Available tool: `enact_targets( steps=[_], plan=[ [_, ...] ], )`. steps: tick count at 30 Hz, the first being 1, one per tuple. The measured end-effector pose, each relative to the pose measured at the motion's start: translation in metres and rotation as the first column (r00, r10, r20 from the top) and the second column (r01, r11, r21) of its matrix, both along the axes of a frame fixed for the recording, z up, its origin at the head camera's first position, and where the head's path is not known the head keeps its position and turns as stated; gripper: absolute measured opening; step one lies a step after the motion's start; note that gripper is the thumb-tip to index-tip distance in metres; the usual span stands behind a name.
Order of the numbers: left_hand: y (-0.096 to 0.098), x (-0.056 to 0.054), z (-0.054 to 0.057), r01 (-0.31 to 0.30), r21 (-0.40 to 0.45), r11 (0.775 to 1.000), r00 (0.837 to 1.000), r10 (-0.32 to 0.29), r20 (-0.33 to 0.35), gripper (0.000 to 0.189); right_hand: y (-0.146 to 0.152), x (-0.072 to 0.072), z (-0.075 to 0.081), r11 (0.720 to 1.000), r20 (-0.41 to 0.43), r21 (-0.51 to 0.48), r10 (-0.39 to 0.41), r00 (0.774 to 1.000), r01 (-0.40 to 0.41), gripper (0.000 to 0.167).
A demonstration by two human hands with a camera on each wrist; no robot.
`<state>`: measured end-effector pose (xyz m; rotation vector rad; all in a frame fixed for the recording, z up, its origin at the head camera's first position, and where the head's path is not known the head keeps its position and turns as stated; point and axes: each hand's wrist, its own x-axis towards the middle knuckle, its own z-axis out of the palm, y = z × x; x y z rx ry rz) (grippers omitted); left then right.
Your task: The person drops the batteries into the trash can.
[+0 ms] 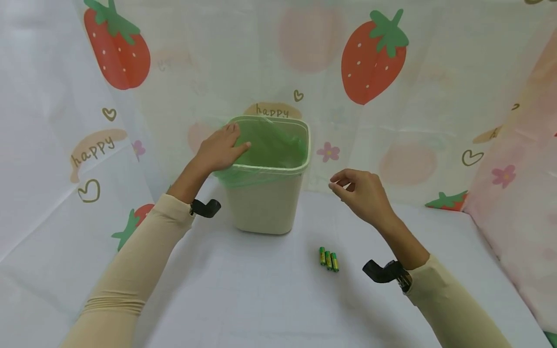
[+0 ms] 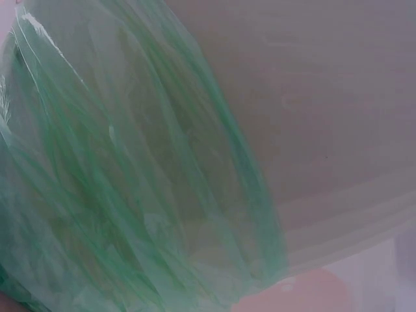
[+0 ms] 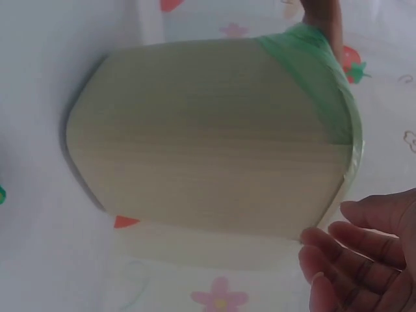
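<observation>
A cream plastic trash bin [image 1: 265,205] stands upright on the white surface. A thin green trash bag [image 2: 143,182] lines it and folds over part of the rim; on the right the rim looks bare. My left hand [image 1: 221,149] rests over the bin's left rim on the bag, fingers and thumb extended. To the right of the bin, my right hand [image 1: 363,195] hovers in the air with loosely bent fingers. The right wrist view shows nothing between its thumb and fingers [image 3: 354,257], close by the rim.
Three small green batteries [image 1: 328,260] lie side by side on the white surface [image 1: 243,295], in front of the bin and to its right. Behind the bin hangs a sheet [image 1: 217,63] printed with strawberries. A pinkish sheet [image 1: 522,203] borders the right side.
</observation>
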<state>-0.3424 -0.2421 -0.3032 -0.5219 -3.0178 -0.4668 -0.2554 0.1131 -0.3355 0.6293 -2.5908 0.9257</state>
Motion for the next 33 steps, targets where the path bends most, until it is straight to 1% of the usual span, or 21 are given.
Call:
enact_targets(
  steps=[8, 17, 22, 27, 33],
  plan=[
    [0.001, 0.001, 0.001, -0.005, 0.001, 1.000, 1.000, 0.005, 0.008, 0.077, 0.009, 0.010, -0.019, 1.000, 0.048, -0.008, -0.001, 0.999, 0.002, 0.016],
    [0.002, 0.000, 0.005, -0.002, -0.013, 1.000, 1.000, 0.002, 0.010, 0.077, 0.015, 0.017, -0.045, 0.999, 0.096, -0.036, -0.020, 0.995, 0.024, 0.015],
    [0.001, 0.000, 0.005, -0.003, -0.009, 1.000, 1.000, 0.003, 0.016, 0.077, 0.017, 0.022, -0.058, 0.998, 0.130, -0.044, -0.028, 0.991, 0.034, 0.016],
    [0.001, 0.001, 0.003, 0.002, -0.005, 1.000, 1.000, -0.002, 0.009, 0.076, 0.017, 0.026, -0.067, 0.998, 0.159, -0.055, -0.032, 0.987, 0.042, 0.015],
    [0.001, 0.001, 0.002, 0.002, -0.011, 1.000, 1.000, -0.002, 0.006, 0.076, 0.018, 0.029, -0.077, 0.997, 0.172, -0.053, -0.045, 0.984, 0.055, 0.016]
  ],
)
